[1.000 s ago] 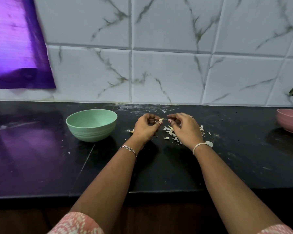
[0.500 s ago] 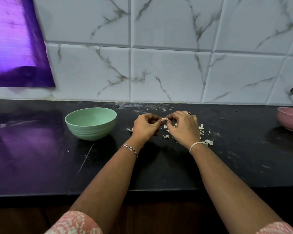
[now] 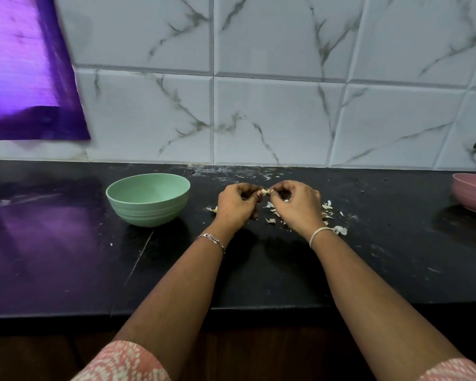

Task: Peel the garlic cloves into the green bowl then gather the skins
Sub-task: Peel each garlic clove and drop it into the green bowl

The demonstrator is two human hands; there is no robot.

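Black counter (image 3: 390,259), garlic clove (image 3: 265,191) pinched between left hand (image 3: 235,207), right hand (image 3: 300,206)

The person wears sleeves of pink cloth printed with small white flecks. The left sleeve (image 3: 121,364) shows as a broad fold at the near edge, while only a corner of the right sleeve (image 3: 451,371) is visible. Beyond the cloth both forearms are bare. A thin silver chain bracelet (image 3: 210,240) with long links and a small clasp circles the wrist behind the left hand (image 3: 235,206). A plain pale thread band (image 3: 318,235) circles the wrist of the right hand (image 3: 297,207).
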